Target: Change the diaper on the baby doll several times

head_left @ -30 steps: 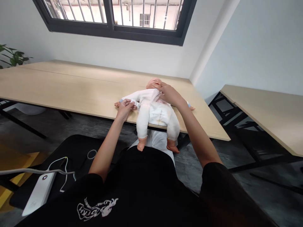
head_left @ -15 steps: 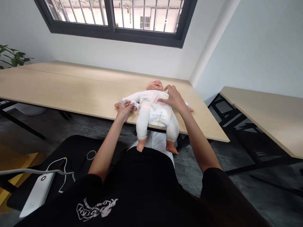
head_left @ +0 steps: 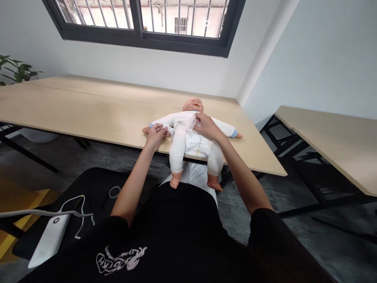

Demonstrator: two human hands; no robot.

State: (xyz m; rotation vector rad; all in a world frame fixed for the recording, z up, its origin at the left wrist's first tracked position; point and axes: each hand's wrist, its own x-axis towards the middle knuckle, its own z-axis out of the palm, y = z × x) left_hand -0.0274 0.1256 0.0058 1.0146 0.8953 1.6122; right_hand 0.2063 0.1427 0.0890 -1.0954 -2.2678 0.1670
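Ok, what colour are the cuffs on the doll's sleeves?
Light blue cuffs, seen best in the head view on the doll, at its outstretched arm.

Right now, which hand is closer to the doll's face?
Right. The right hand is on the chest just under the face; the left hand grips a sleeve, farther out to the side.

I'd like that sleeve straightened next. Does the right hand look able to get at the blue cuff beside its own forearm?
Probably yes. The right hand is on the doll at its chest, and the blue cuff lies on the table close beside that forearm, nothing between.
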